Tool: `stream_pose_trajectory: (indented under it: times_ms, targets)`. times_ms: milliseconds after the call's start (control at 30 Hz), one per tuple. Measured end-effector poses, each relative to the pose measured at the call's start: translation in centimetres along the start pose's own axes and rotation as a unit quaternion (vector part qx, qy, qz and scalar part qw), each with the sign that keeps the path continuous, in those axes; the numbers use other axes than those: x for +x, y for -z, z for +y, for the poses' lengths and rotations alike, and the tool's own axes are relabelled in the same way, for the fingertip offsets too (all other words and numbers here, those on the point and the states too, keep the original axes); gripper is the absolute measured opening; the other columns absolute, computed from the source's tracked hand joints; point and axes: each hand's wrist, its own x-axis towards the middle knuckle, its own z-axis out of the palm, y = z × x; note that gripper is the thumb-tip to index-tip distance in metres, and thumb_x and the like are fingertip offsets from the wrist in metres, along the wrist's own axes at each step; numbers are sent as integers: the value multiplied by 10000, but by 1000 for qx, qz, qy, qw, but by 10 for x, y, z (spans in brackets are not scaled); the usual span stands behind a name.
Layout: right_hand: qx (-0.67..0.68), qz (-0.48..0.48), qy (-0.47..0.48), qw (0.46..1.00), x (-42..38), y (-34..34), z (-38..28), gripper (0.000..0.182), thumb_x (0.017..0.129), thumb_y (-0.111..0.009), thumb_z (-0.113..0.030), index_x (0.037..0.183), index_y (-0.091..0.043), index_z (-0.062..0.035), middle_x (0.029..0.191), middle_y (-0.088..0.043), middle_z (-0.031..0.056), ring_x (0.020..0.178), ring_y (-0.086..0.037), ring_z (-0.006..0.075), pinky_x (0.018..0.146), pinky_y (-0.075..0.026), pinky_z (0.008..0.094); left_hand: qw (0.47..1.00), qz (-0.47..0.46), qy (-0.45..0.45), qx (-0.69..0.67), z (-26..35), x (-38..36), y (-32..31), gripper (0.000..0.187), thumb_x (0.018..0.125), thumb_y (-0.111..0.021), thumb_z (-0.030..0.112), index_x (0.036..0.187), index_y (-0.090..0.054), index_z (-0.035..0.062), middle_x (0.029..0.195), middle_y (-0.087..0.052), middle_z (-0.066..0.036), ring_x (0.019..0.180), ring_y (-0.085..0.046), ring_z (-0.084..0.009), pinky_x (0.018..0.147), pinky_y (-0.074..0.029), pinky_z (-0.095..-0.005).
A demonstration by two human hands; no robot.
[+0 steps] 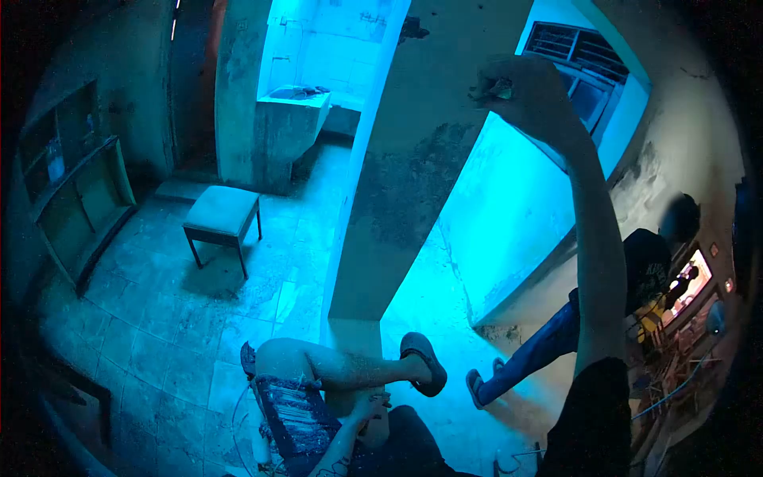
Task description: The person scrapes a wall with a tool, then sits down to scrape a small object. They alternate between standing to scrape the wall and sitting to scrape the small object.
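Observation:
My right arm reaches up the right side of the view. At its end, my right hand (536, 91) is bent at the wrist, fingers curled toward a dark, ragged hole (494, 89) in the pillar. Whatever is in those fingers is too dark to make out. Low down, my left hand (370, 407) rests over my lap beside my bent leg (350, 370), its fingers curled. A small thing may be in it, but blur and blue light hide it. I wear ripped denim shorts (294, 417) and a dark sandal (424, 364).
A peeling pillar (421, 159) rises ahead. Left stand a padded stool (223, 211) and a wooden cabinet frame (87, 211). Behind are a raised basin (298, 97) and doorway. To the right, a person (648, 262) in jeans stands near a louvred window (580, 67) and cluttered furniture (668, 358).

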Motion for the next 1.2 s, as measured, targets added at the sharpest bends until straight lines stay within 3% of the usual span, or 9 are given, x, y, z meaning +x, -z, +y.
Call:
stream_pose_trajectory:
  times_ms: [67,167,267,433,633,733,833,933,1200]
  targets:
    - [-115,50,42,991,-7,-26,4,190,605,-632,-199,767,-592,-108,736,-579,73,696,-573,239,643,-461,368,1000,3,-2,0,1,-6,-2,316,810,-513,276,1054,-523,74,975,-541,-79,851,-547,-186,645,-462,-331]
    - [-82,-24,-4,996,-2,-9,-2,193,611,-623,-200,781,-592,-115,745,-580,81,701,-573,247,636,-462,373,1000,4,-20,-8,1,-6,0,341,810,-509,295,1070,-513,75,980,-539,-81,874,-536,-193,677,-449,-356]
    - [-4,32,0,999,-3,18,-6,200,609,-620,-193,793,-589,-120,754,-580,84,696,-571,252,633,-461,382,999,-14,-26,-18,-11,8,3,374,798,-523,337,1072,-507,82,989,-533,-88,919,-519,-195,712,-431,-384]
    - [-100,-17,18,995,-7,-20,-6,180,604,-618,-223,752,-585,-128,735,-574,70,672,-565,243,640,-452,379,999,-3,-42,-18,-4,-2,1,298,841,-462,230,1081,-511,61,1049,-527,-79,890,-549,-208,663,-464,-363]
    - [47,28,-6,998,-10,-16,-7,170,592,-627,-215,718,-575,-113,703,-561,70,680,-564,236,659,-451,373,999,13,-16,46,2,-13,-1,302,852,-442,238,1079,-518,55,1071,-522,-84,884,-550,-190,681,-466,-364]
    - [-101,-90,-37,990,-3,-7,-17,251,598,-698,-181,806,-610,-72,761,-594,92,735,-572,230,672,-451,345,999,-14,-44,-4,-11,0,5,394,802,-519,338,1092,-503,73,1023,-527,-92,917,-528,-193,713,-451,-371]
    - [10,2,-17,1000,-4,17,-19,261,596,-700,-198,809,-610,-78,778,-593,99,736,-572,234,666,-455,348,998,-22,-59,-3,-9,8,4,377,801,-525,321,1085,-507,74,993,-540,-94,898,-536,-191,692,-458,-347]
    - [-78,32,10,996,-10,-24,-11,147,590,-640,-193,687,-573,-105,677,-552,72,677,-564,239,616,-454,374,998,-19,-51,-20,-5,-7,3,351,801,-530,296,1071,-517,72,967,-550,-93,879,-545,-188,648,-461,-317]
    - [-46,26,25,998,-15,-14,-19,125,615,-617,-171,703,-568,-96,701,-559,76,699,-571,236,628,-457,374,998,-20,-57,-4,0,-9,1,311,808,-520,262,1045,-528,62,946,-553,-95,870,-549,-191,679,-465,-347]
